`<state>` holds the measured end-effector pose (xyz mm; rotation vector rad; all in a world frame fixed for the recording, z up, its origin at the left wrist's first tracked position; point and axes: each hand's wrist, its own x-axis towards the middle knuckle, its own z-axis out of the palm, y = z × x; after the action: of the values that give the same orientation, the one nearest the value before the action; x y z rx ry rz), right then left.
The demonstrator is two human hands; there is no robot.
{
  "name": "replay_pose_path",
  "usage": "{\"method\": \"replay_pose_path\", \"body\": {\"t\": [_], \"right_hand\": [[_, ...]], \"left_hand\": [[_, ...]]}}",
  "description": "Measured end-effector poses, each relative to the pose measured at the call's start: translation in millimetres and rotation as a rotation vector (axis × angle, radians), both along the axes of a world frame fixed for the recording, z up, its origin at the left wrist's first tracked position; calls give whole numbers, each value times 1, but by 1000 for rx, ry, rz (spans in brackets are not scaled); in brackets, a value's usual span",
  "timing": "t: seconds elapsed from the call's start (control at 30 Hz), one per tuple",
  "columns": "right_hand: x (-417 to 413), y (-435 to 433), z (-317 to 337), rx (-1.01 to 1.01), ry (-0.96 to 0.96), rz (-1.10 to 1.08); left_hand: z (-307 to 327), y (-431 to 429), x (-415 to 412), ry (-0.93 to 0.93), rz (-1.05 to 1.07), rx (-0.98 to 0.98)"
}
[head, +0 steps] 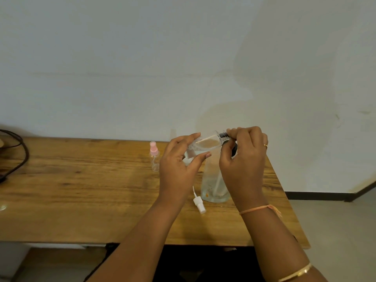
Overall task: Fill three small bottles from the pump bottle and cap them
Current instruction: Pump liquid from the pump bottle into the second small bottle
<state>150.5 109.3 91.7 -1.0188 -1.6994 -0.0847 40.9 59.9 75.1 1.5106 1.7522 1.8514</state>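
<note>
Item in hand: a small clear bottle (207, 143), held in the air above the far part of the desk (81, 190), towards its right edge. It is tilted almost level, neck to the right, with tan liquid pooled along its lower side.

Left hand (179, 161): fingers (191, 137) and thumb are curled around the bottle's base end, gripping it from above and below.

Right hand (244, 159): fingers (242, 132) are bunched together, pinching the bottle's dark-ringed neck end. A black part shows under the thumb; what it is cannot be told.

Pump bottle (213, 188): a larger clear bottle standing upright on the desk below the hands, near the right edge. A tube is visible inside, and the top is hidden by the right hand.

Pink-capped bottle (154, 157): clear, upright, near the far edge, just left of the left hand.

White spray head (199, 204): lying on the desk beside the pump bottle's base.

Black cable (19, 155): at the far left corner.
</note>
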Motion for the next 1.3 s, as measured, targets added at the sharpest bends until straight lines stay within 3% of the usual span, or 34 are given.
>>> {"method": "replay_pose_path", "body": {"t": [1.3], "right_hand": [[4,-3,8,-42,-18,-8]], "left_hand": [[4,-3,6,-12,6,-33]]}}
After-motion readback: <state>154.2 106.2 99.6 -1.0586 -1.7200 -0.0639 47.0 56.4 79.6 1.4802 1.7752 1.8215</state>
